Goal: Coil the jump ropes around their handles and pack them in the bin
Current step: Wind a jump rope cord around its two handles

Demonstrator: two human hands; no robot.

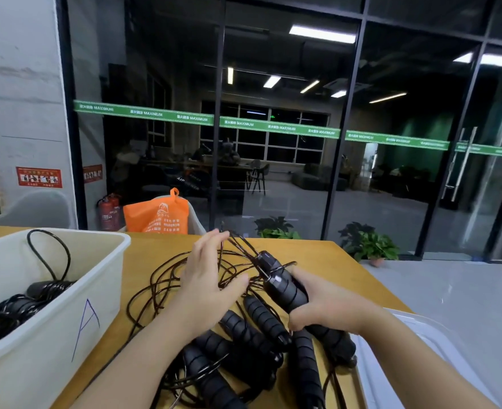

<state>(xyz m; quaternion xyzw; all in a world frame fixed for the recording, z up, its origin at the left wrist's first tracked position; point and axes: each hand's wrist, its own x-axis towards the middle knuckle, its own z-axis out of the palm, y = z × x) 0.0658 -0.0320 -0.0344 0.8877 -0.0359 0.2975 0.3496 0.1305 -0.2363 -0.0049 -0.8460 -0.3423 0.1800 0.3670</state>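
You're gripping two handles [285, 287] w/ your right hand [326, 308], fingers curled round them. Left hand [205, 284], just beside, is spreading fingers, touching rope [167, 278] strands.

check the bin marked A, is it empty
No, the bin already holds coiled jump ropes, with a black rope loop sticking up above its rim.

Dark glass wall [273, 84], wooden table [317, 255]
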